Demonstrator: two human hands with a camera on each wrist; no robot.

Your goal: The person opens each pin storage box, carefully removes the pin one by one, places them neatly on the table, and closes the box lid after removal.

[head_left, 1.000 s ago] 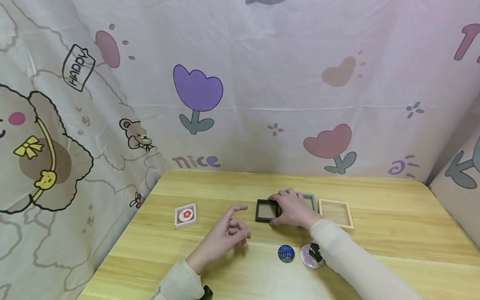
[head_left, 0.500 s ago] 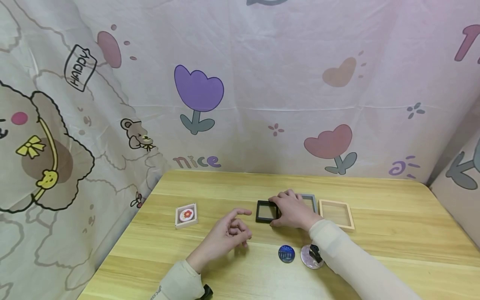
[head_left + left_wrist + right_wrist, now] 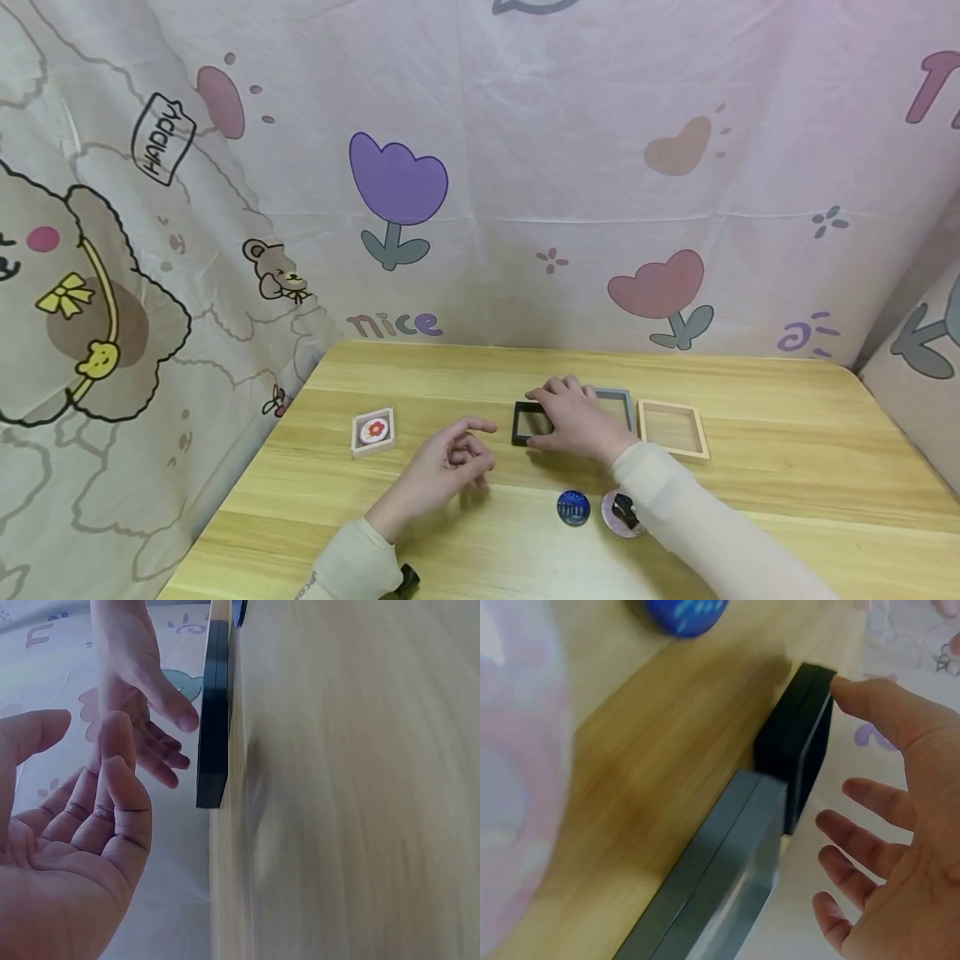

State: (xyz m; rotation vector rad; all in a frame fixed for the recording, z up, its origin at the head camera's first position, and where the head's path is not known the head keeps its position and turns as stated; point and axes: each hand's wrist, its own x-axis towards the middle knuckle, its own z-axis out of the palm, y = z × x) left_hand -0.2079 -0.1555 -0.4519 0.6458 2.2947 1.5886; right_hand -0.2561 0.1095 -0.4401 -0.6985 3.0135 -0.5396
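Note:
My right hand point(image 3: 577, 421) is over the right part of a small black square frame point(image 3: 517, 423), hiding that side. In the right wrist view its thumb is at an edge of the black frame point(image 3: 795, 724), while the other fingers spread apart from it. My left hand point(image 3: 438, 467) hovers over the table left of that frame, fingers loosely bent and holding nothing. A grey frame point(image 3: 628, 408) stands partly behind the right hand, with a pale wooden frame point(image 3: 702, 429) to its right. Nearer me lie a blue round badge point(image 3: 573, 507) and a pinkish disc point(image 3: 613, 521), partly covered by the right wrist.
On the table's left side sits a small pale square frame point(image 3: 354, 437) with a round flower-patterned badge point(image 3: 374, 430) inside. The wooden table point(image 3: 300, 517) ends at a printed curtain point(image 3: 510, 267) behind and on the left.
My right hand has shifted slightly left, covering more of the black frame. My left hand has drawn back a little to the left. The frames and badges stay in place.

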